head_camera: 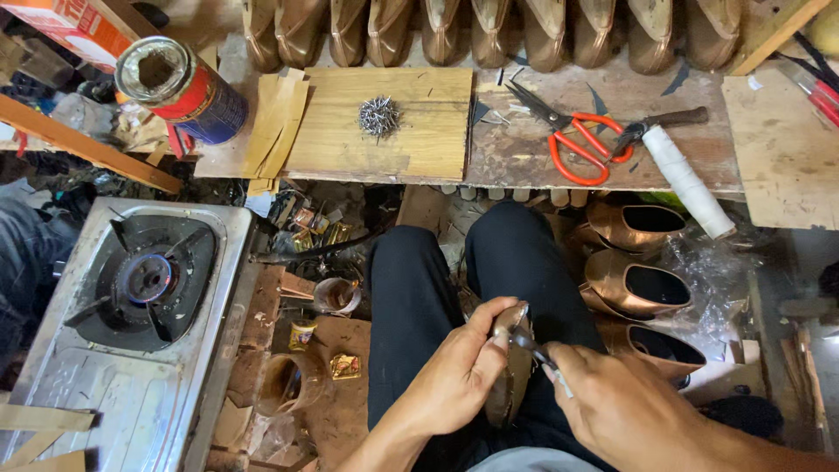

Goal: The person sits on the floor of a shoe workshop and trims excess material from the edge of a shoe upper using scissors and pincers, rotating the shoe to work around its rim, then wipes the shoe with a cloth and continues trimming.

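Shoe [509, 385] on lap | left hand [459, 376] grip clamped on shoe | right hand [625, 406] grip clamped on pliers [533, 348] at its edge

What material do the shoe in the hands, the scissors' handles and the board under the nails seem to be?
Shoe: probably leather or imitation, bronze sheen, held by the left hand.
Scissors: orange handles look plastic, smooth; blades dull metal.
Board: pale wood, visible grain.
Nails: grey shiny metal.
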